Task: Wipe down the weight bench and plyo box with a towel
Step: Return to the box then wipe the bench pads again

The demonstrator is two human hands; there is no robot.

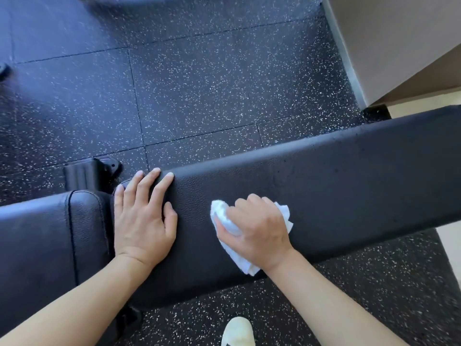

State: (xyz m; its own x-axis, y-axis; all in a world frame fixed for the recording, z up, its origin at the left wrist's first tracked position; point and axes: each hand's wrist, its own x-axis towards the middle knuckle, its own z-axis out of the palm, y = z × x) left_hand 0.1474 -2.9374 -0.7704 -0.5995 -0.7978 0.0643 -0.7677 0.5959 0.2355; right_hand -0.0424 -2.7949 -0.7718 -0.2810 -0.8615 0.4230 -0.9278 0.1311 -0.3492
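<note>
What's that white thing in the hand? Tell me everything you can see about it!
It is a small white towel, soft-looking and crumpled into a bunch. The right hand grips it with curled fingers and presses it on the black padded bench. Bits stick out around the hand: a puffy end by the thumb, a corner past the knuckles, and a folded tail near the wrist, at the bench's near edge.

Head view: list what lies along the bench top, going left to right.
Stitched black leather seat pad → left hand pressed flat at the end of the long black backrest pad → crumpled white towel → right hand gripping it → bare stretch of backrest.
</note>
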